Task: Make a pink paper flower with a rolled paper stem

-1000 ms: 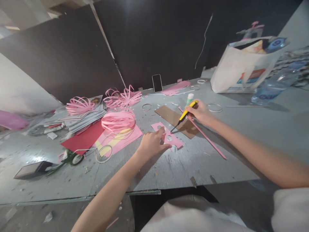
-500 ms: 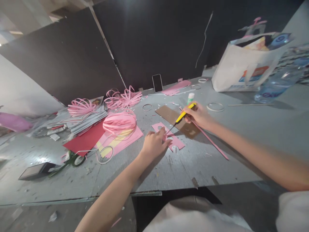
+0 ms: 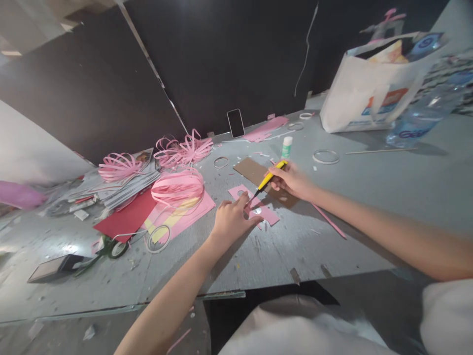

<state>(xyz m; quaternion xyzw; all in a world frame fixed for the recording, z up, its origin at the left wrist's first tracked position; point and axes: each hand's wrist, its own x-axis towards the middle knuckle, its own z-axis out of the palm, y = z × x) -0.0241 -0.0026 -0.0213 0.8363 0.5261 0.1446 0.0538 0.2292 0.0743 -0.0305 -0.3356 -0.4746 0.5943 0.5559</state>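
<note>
My right hand (image 3: 290,181), fingers closed around the yellow cutter (image 3: 271,176), and my left hand (image 3: 232,217), fingers spread on the pink card (image 3: 271,215), work at the frame's centre.

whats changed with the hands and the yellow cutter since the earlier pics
The right hand has moved left and nearer the person, bringing the tip of the yellow and black craft knife closer to the left hand's fingers. The white and green glue stick is now uncovered. Nothing was grasped or released; the left hand stays on the pink card with cut-out holes.
</note>
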